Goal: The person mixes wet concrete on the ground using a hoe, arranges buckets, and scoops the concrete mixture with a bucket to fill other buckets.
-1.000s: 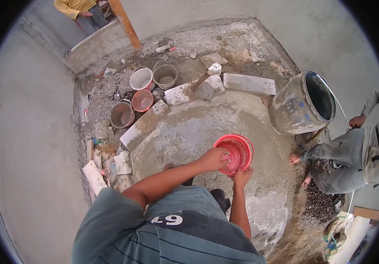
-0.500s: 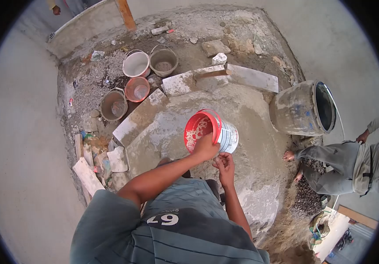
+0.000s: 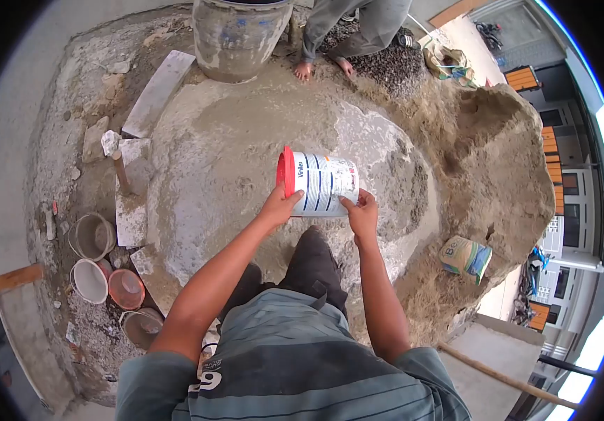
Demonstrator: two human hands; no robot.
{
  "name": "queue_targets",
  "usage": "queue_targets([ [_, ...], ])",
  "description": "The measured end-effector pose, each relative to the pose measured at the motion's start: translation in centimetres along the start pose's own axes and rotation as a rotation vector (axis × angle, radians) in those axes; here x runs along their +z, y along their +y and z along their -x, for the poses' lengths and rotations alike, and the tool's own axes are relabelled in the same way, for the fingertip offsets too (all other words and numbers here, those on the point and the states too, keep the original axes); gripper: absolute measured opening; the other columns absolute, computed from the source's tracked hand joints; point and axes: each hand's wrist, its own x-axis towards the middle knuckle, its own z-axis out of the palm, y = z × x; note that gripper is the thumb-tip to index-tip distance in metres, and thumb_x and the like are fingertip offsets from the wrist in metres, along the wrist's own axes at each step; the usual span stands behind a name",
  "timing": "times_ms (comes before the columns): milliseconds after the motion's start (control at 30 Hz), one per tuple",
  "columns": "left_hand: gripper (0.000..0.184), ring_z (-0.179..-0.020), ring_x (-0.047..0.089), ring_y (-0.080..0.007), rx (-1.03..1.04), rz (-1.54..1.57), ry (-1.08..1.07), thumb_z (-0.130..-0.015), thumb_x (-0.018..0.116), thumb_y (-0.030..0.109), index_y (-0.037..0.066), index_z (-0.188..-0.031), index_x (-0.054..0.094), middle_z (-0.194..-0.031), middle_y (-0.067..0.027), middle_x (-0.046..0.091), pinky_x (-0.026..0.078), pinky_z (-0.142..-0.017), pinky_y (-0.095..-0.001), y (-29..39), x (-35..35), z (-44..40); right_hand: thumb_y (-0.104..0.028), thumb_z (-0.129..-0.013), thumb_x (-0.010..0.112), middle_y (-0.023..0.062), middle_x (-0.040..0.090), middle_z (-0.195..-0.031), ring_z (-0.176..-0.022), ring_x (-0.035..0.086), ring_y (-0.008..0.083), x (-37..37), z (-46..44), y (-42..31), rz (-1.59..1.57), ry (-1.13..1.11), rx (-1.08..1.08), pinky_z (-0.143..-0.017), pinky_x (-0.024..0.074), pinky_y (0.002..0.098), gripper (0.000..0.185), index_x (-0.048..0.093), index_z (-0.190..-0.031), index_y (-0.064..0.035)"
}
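A white plastic bucket (image 3: 328,181) with blue print and a red rim lies tipped on its side in the air in front of me. Its mouth faces left, and its inside is mostly hidden. My left hand (image 3: 279,208) grips it at the red rim, thumb on the outer wall. Around the lower edge of its base, my right hand (image 3: 362,212) closes with the thumb on the side. Beneath the bucket spreads wet grey mortar (image 3: 246,140) on the ground.
A large barrel (image 3: 239,42) stands at the far edge, beside a barefoot person (image 3: 358,28). Several buckets (image 3: 91,281) sit at left near pale blocks (image 3: 133,203). At right rise a sand pile (image 3: 501,168) and a cement bag (image 3: 465,257). A dark gravel heap (image 3: 393,59) lies behind.
My view has turned to the right. My left hand has come out from the bucket's mouth to its rim, and my right hand now holds the base. The bucket's mouth has turned further from me.
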Motion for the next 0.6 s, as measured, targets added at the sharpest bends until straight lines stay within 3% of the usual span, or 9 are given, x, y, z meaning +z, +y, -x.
queue_targets([
  [33, 0.041, -0.110, 0.058, -0.0171, 0.063, -0.019, -0.039, -0.095, 0.055, 0.014, 0.000, -0.132, 0.044, -0.120, -0.0132, 0.061, 0.047, -0.092, -0.0321, -0.6, 2.2, -1.8, -0.004, -0.076, 0.075, 0.0141, 0.065, -0.099, -0.088, 0.063, 0.0181, -2.5, -0.1, -1.8, 0.044, 0.082, -0.017, -0.079, 0.0499, 0.0297, 0.048, 0.052, -0.116, 0.0079],
  [67, 0.045, -0.122, 0.049, -0.0185, -0.109, -0.141, -0.100, -0.098, 0.052, 0.017, 0.001, -0.137, 0.037, -0.132, -0.0129, 0.053, 0.041, -0.102, -0.0340, 0.0, 4.2, -3.5, -0.006, -0.075, 0.075, 0.0142, 0.065, -0.100, -0.090, 0.062, 0.0189, -5.0, -0.9, -2.0, 0.077, 0.163, -0.044, -0.081, 0.0495, 0.0307, 0.047, 0.054, -0.115, 0.0074],
  [133, 0.045, -0.121, 0.051, -0.0231, -0.061, -0.417, -0.227, -0.099, 0.050, 0.022, 0.001, -0.137, 0.038, -0.128, -0.0130, 0.055, 0.041, -0.101, -0.0362, -1.7, 8.5, -7.5, -0.012, -0.075, 0.076, 0.0151, 0.063, -0.104, -0.093, 0.061, 0.0217, -9.2, -1.4, -4.6, 0.205, 0.289, -0.176, -0.083, 0.0480, 0.0341, 0.043, 0.058, -0.111, 0.0053],
  [167, 0.045, -0.117, 0.054, -0.0241, 0.003, -0.431, -0.377, -0.100, 0.049, 0.029, 0.001, -0.135, 0.041, -0.125, -0.0116, 0.057, 0.042, -0.100, -0.0383, -2.8, 10.4, -9.5, -0.013, -0.076, 0.075, 0.0145, 0.060, -0.106, -0.097, 0.060, 0.0259, -11.0, -1.4, -6.3, 0.368, 0.381, -0.241, -0.087, 0.0466, 0.0363, 0.041, 0.058, -0.111, 0.0035],
  [267, 0.047, -0.110, 0.057, -0.0233, -0.340, -0.279, -0.501, -0.100, 0.048, 0.035, 0.003, -0.133, 0.045, -0.125, -0.0088, 0.058, 0.044, -0.097, -0.0397, 2.8, 16.9, -8.9, -0.013, -0.076, 0.074, 0.0140, 0.059, -0.105, -0.101, 0.057, 0.0303, -14.4, -0.6, -11.4, 0.553, 0.488, -0.356, -0.090, 0.0445, 0.0385, 0.039, 0.059, -0.110, 0.0007],
  [300, 0.048, -0.109, 0.057, -0.0215, -0.373, -0.203, -0.517, -0.099, 0.049, 0.038, 0.005, -0.134, 0.045, -0.126, -0.0074, 0.058, 0.043, -0.096, -0.0412, 1.3, 18.5, -10.1, -0.012, -0.076, 0.074, 0.0142, 0.059, -0.105, -0.101, 0.057, 0.0309, -15.3, -0.6, -12.1, 0.590, 0.514, -0.386, -0.090, 0.0441, 0.0388, 0.039, 0.060, -0.110, 0.0001],
  [433, 0.047, -0.122, 0.049, -0.0215, -0.361, -0.077, -0.472, -0.097, 0.052, 0.035, 0.007, -0.135, 0.045, -0.130, -0.0078, 0.056, 0.039, -0.101, -0.0417, 0.0, 21.9, -10.4, -0.010, -0.076, 0.073, 0.0149, 0.057, -0.107, -0.103, 0.056, 0.0318, -16.8, -1.2, -11.7, 0.577, 0.553, -0.449, -0.091, 0.0434, 0.0395, 0.036, 0.060, -0.109, -0.0016],
  [533, 0.047, -0.126, 0.046, -0.0221, -0.244, -0.013, -0.282, -0.097, 0.052, 0.031, 0.006, -0.136, 0.044, -0.132, -0.0089, 0.054, 0.037, -0.103, -0.0414, -2.2, 20.4, -9.6, -0.008, -0.076, 0.073, 0.0142, 0.057, -0.106, -0.103, 0.056, 0.0308, -16.0, -1.8, -8.5, 0.446, 0.507, -0.372, -0.090, 0.0436, 0.0389, 0.036, 0.059, -0.109, -0.0016],
  [600, 0.045, -0.117, 0.053, -0.0207, -0.152, -0.117, -0.170, -0.097, 0.051, 0.026, 0.006, -0.136, 0.044, -0.128, -0.0103, 0.057, 0.043, -0.097, -0.0370, -5.9, 16.9, -9.1, -0.009, -0.077, 0.074, 0.0141, 0.058, -0.106, -0.104, 0.055, 0.0295, -14.4, -1.4, -5.7, 0.346, 0.446, -0.251, -0.089, 0.0440, 0.0386, 0.038, 0.058, -0.110, -0.0004],
])
